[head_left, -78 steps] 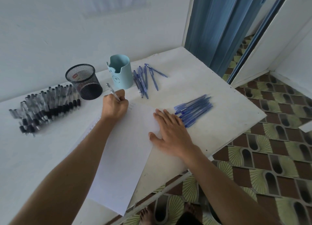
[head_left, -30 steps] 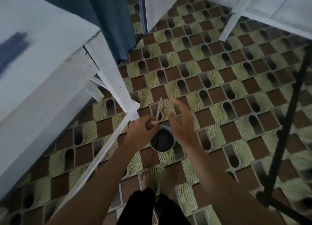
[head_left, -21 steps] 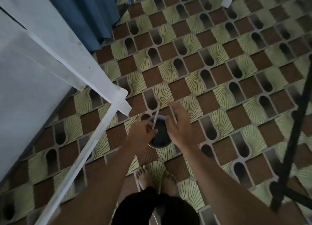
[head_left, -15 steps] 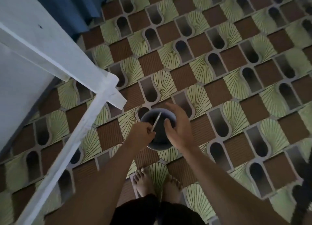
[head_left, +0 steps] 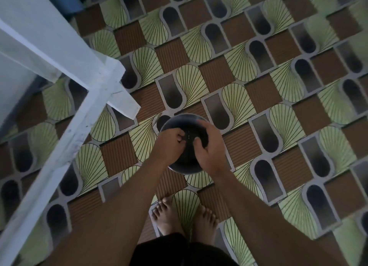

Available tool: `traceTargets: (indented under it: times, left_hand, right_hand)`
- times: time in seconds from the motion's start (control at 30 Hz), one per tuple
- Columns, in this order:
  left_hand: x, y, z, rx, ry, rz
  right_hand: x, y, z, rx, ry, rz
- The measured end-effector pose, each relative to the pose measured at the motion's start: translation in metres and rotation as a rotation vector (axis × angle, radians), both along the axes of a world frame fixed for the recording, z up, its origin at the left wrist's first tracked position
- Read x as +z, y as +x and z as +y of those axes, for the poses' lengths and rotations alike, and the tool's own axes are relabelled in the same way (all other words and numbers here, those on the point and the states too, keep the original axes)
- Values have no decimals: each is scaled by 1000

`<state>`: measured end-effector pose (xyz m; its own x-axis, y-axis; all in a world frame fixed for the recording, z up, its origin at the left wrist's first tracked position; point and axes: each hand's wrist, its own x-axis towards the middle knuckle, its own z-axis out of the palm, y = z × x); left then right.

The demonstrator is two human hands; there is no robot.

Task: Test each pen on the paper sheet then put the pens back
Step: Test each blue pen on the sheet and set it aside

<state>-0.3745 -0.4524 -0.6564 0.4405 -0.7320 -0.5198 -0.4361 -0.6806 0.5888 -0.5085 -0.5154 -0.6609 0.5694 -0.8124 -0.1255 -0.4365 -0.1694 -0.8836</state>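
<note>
Between the two hands I make out a thin pale streak, probably the pen (head_left: 188, 135), over the mouth of the dark round container (head_left: 182, 118). The right hand (head_left: 211, 149) curls over the rim, I judge to steady it as a target. The left hand (head_left: 172, 144) is bunched; whether it pinches the pen I cannot tell.

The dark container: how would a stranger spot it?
Start at the white table frame. Right of it, before the bare feet, the container sits under the left hand, gripped by the right hand. It alone is round, dark and hollow.
</note>
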Motion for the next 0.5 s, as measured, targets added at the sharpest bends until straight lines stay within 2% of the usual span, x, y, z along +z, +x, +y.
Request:
traceTargets:
  times: [0.17,0.33,0.5]
  left_hand:
    - [82,7,5,103,-119,-18]
    - [213,19,8,217,-246,-52]
    - [358,31,19,367,-370,-59]
  right_hand:
    - [74,-1,2,-13,-31,-32]
    - [188,3,-2,-12,-14,-68]
    - [323,20,-3,-7,-11,-187]
